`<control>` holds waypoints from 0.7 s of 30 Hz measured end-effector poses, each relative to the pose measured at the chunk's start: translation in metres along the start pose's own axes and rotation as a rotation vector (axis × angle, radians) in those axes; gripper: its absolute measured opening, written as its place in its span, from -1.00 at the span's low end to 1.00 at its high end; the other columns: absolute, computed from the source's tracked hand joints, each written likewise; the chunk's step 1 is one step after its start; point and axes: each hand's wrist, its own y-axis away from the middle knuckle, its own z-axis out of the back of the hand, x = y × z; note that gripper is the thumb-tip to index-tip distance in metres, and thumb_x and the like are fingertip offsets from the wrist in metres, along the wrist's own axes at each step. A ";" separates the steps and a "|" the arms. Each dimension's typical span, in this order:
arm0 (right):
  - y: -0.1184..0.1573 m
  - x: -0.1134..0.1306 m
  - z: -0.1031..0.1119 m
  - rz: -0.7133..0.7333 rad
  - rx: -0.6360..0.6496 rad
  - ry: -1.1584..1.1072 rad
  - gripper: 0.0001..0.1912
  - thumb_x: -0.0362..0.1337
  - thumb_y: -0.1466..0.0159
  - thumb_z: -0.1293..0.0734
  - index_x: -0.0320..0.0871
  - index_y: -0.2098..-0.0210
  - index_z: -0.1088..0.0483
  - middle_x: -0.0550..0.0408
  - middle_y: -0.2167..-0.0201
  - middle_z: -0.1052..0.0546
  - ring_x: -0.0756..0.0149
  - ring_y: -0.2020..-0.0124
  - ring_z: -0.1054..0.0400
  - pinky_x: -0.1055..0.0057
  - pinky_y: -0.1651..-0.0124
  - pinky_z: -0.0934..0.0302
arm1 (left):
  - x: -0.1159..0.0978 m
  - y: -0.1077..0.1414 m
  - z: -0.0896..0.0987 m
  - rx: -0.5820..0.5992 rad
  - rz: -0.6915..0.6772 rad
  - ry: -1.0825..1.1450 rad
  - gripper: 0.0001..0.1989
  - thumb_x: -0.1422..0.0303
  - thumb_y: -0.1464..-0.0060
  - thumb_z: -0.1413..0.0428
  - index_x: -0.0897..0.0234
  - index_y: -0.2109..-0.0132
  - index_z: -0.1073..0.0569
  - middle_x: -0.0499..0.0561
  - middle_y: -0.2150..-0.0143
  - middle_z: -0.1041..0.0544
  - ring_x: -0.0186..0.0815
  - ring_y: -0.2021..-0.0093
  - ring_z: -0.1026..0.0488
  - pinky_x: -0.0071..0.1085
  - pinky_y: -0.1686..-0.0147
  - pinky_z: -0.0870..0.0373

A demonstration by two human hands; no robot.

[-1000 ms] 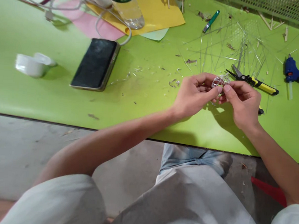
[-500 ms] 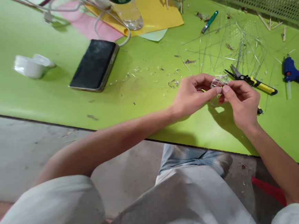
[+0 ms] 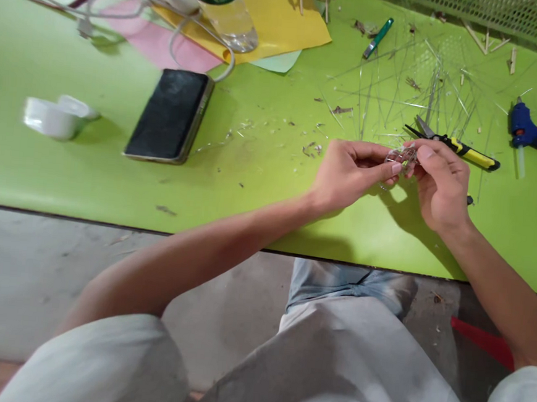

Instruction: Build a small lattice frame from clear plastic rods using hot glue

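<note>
The person's bare left forearm point(image 3: 189, 263) reached up and to the right from the lower part of the view, with a slight bend at the wrist. The left hand point(image 3: 352, 170) lay turned on its side, its fingers stretched out and its fingertips point(image 3: 394, 169) pointing right. The bare right forearm point(image 3: 498, 287) angled in from the lower right, and the right hand point(image 3: 441, 187) curled inward, thumb and forefinger pinched close. The two hands nearly met at the fingertips.
</note>
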 end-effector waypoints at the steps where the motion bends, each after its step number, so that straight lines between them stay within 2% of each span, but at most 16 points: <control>1: 0.000 0.000 0.000 -0.007 0.007 -0.010 -0.62 0.25 -0.38 -0.56 0.11 0.13 -0.72 0.18 0.25 -0.72 0.27 0.30 -0.57 0.26 0.22 -0.57 | 0.000 0.000 0.000 0.001 0.003 0.004 -0.57 0.02 -0.04 -0.61 0.28 0.16 -0.83 0.08 0.24 -0.78 -0.36 0.33 -0.63 -0.42 0.24 -0.62; 6: 0.001 0.000 0.000 -0.048 0.024 -0.032 -0.64 0.20 -0.37 -0.57 0.08 0.18 -0.68 0.16 0.25 -0.71 0.29 0.31 -0.53 0.26 0.18 -0.55 | -0.002 0.002 -0.003 -0.003 0.029 0.006 -0.68 0.17 -0.07 -0.60 0.32 0.20 -0.81 0.07 0.29 -0.76 -0.37 0.35 -0.63 -0.44 0.24 -0.63; 11: 0.001 -0.001 0.004 -0.090 0.097 -0.042 -0.65 0.17 -0.44 -0.48 0.05 0.15 -0.60 0.12 0.23 -0.68 0.22 0.27 -0.59 0.20 0.18 -0.61 | -0.003 0.004 -0.006 -0.038 0.043 -0.013 -0.85 0.33 -0.12 -0.53 0.29 0.20 -0.83 0.05 0.34 -0.76 -0.37 0.37 -0.63 -0.49 0.34 -0.57; 15: 0.001 -0.004 0.004 -0.151 0.137 -0.029 -0.67 0.17 -0.48 -0.44 0.06 0.12 -0.55 0.12 0.24 -0.67 0.18 0.28 -0.62 0.12 0.17 -0.67 | -0.004 0.006 -0.007 -0.046 0.048 -0.037 -0.87 0.32 -0.10 -0.54 0.26 0.23 -0.82 0.02 0.38 -0.74 -0.37 0.42 -0.60 -0.49 0.44 -0.49; 18: 0.002 -0.007 0.001 -0.153 0.077 -0.001 -0.73 0.11 -0.45 -0.45 0.08 0.15 -0.54 0.12 0.27 -0.67 0.15 0.28 -0.63 0.10 0.17 -0.68 | -0.004 0.006 -0.007 -0.049 0.057 -0.050 -0.84 0.30 -0.11 -0.55 0.27 0.23 -0.81 0.03 0.39 -0.73 -0.36 0.44 -0.59 -0.47 0.47 -0.47; 21: 0.001 -0.005 -0.002 -0.161 0.033 -0.090 -0.78 0.01 -0.35 -0.52 0.08 0.18 -0.53 0.16 0.28 -0.63 0.19 0.29 -0.60 0.17 0.23 -0.64 | -0.005 0.005 -0.007 -0.041 0.079 -0.025 -0.80 0.26 -0.11 -0.57 0.29 0.23 -0.80 0.04 0.38 -0.73 -0.36 0.41 -0.62 -0.47 0.42 -0.51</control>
